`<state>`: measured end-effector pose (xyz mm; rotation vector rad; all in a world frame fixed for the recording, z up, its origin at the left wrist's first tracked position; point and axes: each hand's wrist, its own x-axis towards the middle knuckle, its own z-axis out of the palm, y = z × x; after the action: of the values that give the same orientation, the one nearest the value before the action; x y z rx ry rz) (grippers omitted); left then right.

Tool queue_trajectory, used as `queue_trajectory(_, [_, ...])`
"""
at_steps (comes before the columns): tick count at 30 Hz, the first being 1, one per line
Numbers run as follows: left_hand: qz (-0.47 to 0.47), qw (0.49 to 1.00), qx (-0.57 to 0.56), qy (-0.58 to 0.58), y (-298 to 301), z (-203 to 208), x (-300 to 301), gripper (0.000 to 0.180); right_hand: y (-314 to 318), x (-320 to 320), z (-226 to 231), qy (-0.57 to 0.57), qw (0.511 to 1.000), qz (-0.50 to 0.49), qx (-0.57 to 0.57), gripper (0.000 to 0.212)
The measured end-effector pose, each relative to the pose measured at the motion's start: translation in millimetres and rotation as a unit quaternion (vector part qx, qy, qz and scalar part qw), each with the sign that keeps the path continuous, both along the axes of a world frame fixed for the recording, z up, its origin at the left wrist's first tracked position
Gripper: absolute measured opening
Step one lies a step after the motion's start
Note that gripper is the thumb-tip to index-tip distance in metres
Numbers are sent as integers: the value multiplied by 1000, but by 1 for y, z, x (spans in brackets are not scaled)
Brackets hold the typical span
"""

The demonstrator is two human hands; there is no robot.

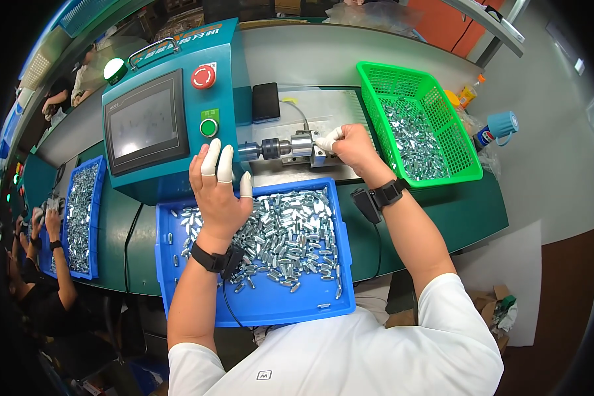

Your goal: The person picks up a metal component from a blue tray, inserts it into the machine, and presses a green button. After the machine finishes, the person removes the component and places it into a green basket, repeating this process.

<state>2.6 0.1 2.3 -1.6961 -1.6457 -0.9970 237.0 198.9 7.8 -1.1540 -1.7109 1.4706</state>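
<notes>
Right hand point(340, 143): thumb and forefinger drawn together in a pinch, white cots on the tips, at the right end of the silver fixture point(302, 144). Whether a piece sits between the fingertips: cannot tell, covered by the fingers. Left hand point(219, 191): open, fingers spread, nothing held, three white cots seen; it is over the far edge of the near blue tray point(257, 305), left of that edge's middle. Wristbands point(211, 257): two, black, one per arm.

Small metal pieces point(284, 237): too many to count. One heap lies in the near tray, beside and to the right of the left hand, densest toward the far edge; a few are scattered along the tray's left and right sides. A second heap lies in the green basket point(472, 173), right of the right hand and apart from it.

Between the hands: one dark chuck point(270, 148), in line with the fixture. Left of it, one teal machine point(241, 79) with one screen point(145, 122), one red button point(203, 77) and one green button point(208, 127). One black phone point(266, 101) lies beyond the chuck.

Basket stands toward the right end of the green tabletop point(442, 214); near tray lies at its near edge. Farther left: a second blue tray point(94, 264), also heaped with pieces, a co-worker's hand point(53, 223) beside it.
</notes>
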Motion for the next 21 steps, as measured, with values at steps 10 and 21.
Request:
queue_trajectory(10, [-6, 1000, 2, 0, 0, 2, 0, 72, -1, 1, 0, 5, 1000, 5, 7, 16])
queue_trajectory(21, [-3, 1000, 0, -1, -1, 0, -1, 72, -2, 18, 0, -33, 995, 43, 78, 21])
